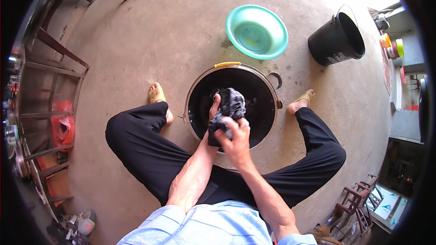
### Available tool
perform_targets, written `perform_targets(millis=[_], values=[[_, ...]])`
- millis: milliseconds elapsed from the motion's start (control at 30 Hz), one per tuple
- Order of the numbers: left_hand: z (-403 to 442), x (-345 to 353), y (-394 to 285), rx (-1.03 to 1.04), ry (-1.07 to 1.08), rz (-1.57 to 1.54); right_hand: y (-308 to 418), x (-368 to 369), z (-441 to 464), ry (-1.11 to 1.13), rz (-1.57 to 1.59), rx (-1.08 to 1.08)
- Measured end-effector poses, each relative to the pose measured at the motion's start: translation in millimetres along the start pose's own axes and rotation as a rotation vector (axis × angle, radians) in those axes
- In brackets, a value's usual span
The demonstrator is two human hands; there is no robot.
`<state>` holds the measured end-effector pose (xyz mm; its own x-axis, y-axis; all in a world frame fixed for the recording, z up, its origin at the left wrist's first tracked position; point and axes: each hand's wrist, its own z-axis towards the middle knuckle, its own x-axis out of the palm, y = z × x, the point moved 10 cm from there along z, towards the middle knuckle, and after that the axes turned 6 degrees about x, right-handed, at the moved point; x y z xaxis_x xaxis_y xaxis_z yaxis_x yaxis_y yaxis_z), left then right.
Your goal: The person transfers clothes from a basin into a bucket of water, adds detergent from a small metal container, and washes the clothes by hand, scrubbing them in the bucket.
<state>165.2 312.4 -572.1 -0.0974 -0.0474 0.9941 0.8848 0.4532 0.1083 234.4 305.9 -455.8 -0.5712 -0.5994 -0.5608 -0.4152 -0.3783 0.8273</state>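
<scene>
I find the dark cloth (234, 102) lying between my two hands, above the mouth of the round tub (262, 113). This is the governing relation: the cloth lies directly against my grip, its long axis running away from my body and leaning slightly right at the far end. My left hand (214, 111) is along its left side, thumb extended up the edge; its fingers are behind the cloth, so I cannot tell how far they are closed. My right hand (238, 143) is on the near side and nearer my body, fingers and thumb curled in onto the cloth, with some blur over the fingertips.

Materials: the cloth is black, bunched and wet-looking, streaked with white foam; its folds are irregular. The tub is circular with a dark interior, a thin pale rim and a yellow handle grip (227, 64) at the far edge. What lies in the bottom is too dark to tell.

Beyond it stands a smooth, pale green basin (231, 23), wide and shallow. To the right of that is a deep black bucket (329, 43) with a thin wire handle. The floor (136, 59) is bare, rough-looking and stained in patches.
</scene>
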Motion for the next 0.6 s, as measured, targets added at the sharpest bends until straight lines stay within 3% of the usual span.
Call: perform_targets(millis=[100,200,267,367,400,467,533,567,600], values=[[-24.9,-9.3,3.6,0.145,-0.481,-0.25,13.0,15.1,-9.5,-0.109,-0.246,-0.109],[-35.7,-113.2,1.8,0.068,-0.392,0.161,-48.5,35.4,43.0,-0.025,-0.253,0.163],[-40.5,-75.0,-20.3,0.186,-0.926,0.462,-86.5,33.2,78.6,-0.027,-0.187,0.37],[-40.5,-86.0,-13.7,0.164,-1.043,0.472,-166.5,25.7,103.5,-0.017,0.172,0.501],[-38.3,-91.0,-10.1,0.181,-1.006,0.375,-173.5,8.7,103.4,-0.068,0.176,0.557],[-29.7,-77.3,-12.2,0.222,-0.767,0.305,-202.9,0.4,105.2,-0.155,0.526,0.534],[-31.5,-45.7,-9.3,0.201,-0.689,0.302,-163.1,-19.6,95.1,-0.074,0.525,0.53],[-23.1,-23.6,-1.8,0.16,-0.544,0.266,-119.8,-28.7,88.2,-0.036,0.499,0.43],[-16.5,-5.6,6.1,0.117,-0.399,0.23,-96.7,-33.1,83.7,-0.063,0.334,0.178]])
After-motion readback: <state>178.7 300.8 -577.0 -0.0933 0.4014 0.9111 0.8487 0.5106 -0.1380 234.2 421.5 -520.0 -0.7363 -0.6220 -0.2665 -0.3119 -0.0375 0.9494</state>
